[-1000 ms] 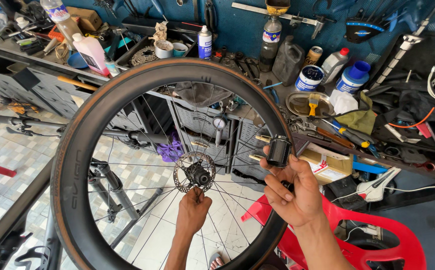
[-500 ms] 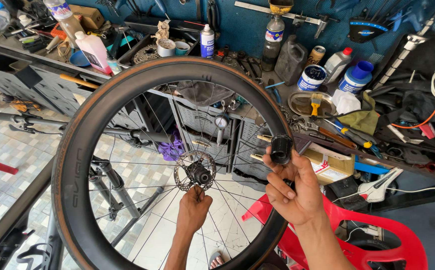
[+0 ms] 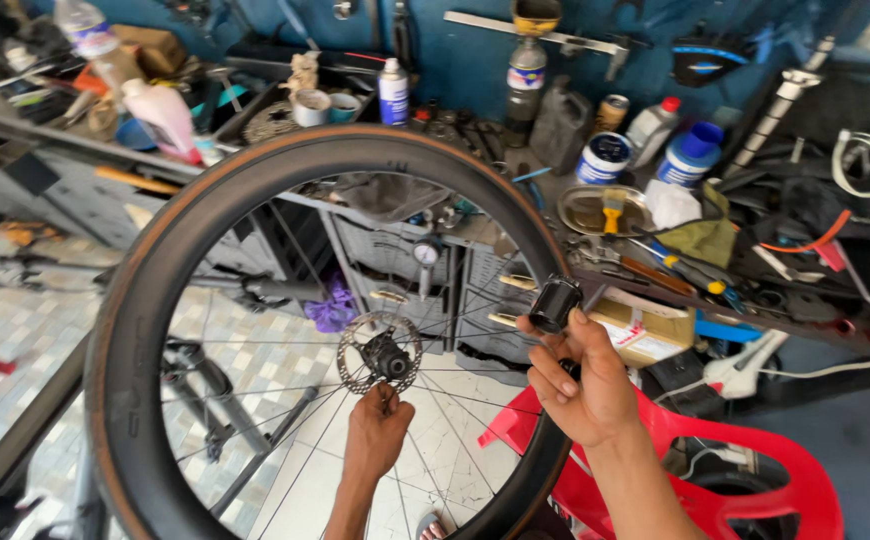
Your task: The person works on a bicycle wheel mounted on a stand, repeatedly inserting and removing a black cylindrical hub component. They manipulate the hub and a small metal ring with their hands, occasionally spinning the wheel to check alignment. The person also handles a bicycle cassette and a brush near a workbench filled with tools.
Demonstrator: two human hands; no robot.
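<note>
A: What takes up most of the view?

B: A bicycle wheel, stood upright in the middle. It has a deep black rim and a tyre with a tan edge, and its thin spokes run in to the hub. Far behind it a long bench crosses the scene, crowded with bottles, tins, tools and rags. A red plastic chair sits near, at the lower right, partly behind the rim. The tiled floor shows at the left and through the spokes.

A: And at the wheel's centre?

B: A disc brake rotor, round and perforated, is fixed on the hub. The left hand comes up from the near edge, through the spokes, and its fingertips touch the hub just under the rotor. Whether that grip is pinched on the axle or only resting against it, I cannot tell.

A: The other hand?

B: The right hand is at the right side of the wheel, just inside the rim and in front of the spokes. Its grip is clamped on a small black cylinder, ribbed along its side, pinched between thumb and fingertips and held up above the palm.

A: So where is the cylinder relative to the hub?

B: Well apart from it, to the right and a little higher, close to the rim.
</note>
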